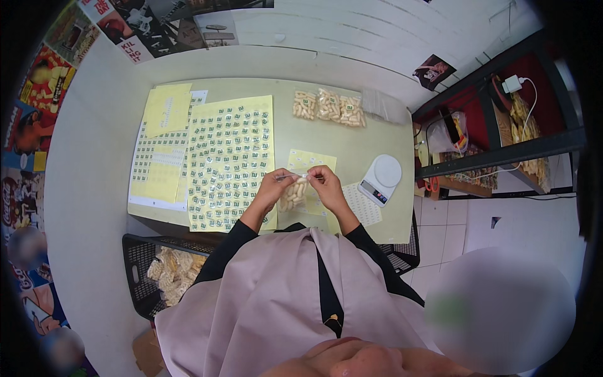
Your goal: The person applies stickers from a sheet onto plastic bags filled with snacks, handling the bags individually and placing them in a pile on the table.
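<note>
A clear plastic bag of pale capsules (293, 197) hangs between my hands, above a small yellow sticker sheet (314, 161). My left hand (277, 185) pinches the top edge of the bag on its left side. Fingertips of my right hand (325, 184) grip the same edge further right, close to a small white piece whose kind I cannot tell. Left of my hands lies a large yellow sheet of round stickers (229, 155) with green marks. To the right are a white digital kitchen scale (387, 172) and a white label sheet (362, 205).
Filled capsule bags (329, 104) lie at the table's back beside clear empty bags (386, 106). More sticker sheets (165, 110) overlap at the left. A black plastic crate (136, 278) with filled bags stands below the table's left front. A black-framed shelf (499, 153) is at the right.
</note>
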Motion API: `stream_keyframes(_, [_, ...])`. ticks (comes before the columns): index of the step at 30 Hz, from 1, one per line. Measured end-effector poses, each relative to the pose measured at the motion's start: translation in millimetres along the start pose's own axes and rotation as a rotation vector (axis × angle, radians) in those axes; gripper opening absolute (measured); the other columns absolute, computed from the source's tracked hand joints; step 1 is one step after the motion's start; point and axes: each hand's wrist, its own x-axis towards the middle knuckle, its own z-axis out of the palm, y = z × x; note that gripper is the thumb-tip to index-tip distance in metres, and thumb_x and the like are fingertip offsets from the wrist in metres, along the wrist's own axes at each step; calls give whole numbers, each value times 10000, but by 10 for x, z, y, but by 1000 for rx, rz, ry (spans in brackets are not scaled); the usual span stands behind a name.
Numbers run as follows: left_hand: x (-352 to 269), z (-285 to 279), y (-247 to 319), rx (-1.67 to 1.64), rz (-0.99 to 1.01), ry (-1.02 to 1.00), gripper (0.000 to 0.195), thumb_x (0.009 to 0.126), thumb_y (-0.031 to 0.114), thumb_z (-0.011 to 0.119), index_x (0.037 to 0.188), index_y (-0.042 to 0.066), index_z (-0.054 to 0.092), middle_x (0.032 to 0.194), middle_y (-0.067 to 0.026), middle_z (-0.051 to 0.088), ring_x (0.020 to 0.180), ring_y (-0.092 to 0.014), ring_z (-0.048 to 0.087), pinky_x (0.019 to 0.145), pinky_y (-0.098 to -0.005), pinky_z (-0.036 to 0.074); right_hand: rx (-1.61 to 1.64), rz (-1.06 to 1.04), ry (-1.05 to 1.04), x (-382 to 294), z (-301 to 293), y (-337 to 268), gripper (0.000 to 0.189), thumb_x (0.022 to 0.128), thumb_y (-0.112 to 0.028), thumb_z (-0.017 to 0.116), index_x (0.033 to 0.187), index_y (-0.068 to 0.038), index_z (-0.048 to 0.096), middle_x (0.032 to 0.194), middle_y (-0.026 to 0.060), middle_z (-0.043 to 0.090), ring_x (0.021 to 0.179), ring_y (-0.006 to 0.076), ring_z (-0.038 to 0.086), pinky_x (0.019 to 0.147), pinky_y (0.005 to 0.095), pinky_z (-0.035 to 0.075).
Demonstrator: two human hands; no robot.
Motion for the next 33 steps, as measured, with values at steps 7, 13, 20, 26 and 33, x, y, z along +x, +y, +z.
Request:
stream_keyframes(7, [-4, 20, 14, 20, -9, -7, 130, 841, 143, 654, 883, 20, 661, 792, -42, 649, 736, -94, 584, 701, -229, 454, -20, -13, 31, -9, 5, 31, 112, 849, -85, 639, 909, -20, 570, 844, 23, 602, 763, 92, 558, 705, 235, 459])
stream_keyframes(13, [-38, 67, 51, -37, -4, -28, 110, 842, 145, 651, 817, 41, 623, 777, -25, 626, 725, -86, 566, 700, -225, 445, -53, 6, 63, -18, 0, 25, 125, 833, -103, 662, 872, -13, 585, 808, 31, 617, 736, 96, 568, 684, 240, 466])
stream_keyframes(20, [-46, 98, 48, -78, -5, -44, 73, 843, 110, 618, 808, 49, 602, 798, -33, 623, 735, -86, 562, 705, -223, 449, 158, -52, 81, -1, 11, 110, 208, 839, -34, 626, 1014, -1, 519, 826, 48, 598, 749, 94, 566, 701, 229, 469])
stream_keyframes(26, [-44, 98, 42, -128, -26, -40, 67, 841, 103, 610, 808, 46, 602, 800, -31, 624, 742, -87, 564, 704, -221, 450, 251, 84, 22, 10, -30, 77, 276, 831, 13, 608, 1076, 9, 480, 850, 49, 587, 762, 102, 572, 731, 237, 472])
stream_keyframes(33, [-55, 101, -44, -79, -4, -71, 80, 842, 112, 624, 834, 33, 616, 802, -34, 628, 754, -89, 572, 702, -214, 452, 39, 73, -6, -33, 13, -39, 303, 811, 1, 663, 1065, 4, 498, 828, 51, 593, 753, 98, 572, 722, 227, 478])
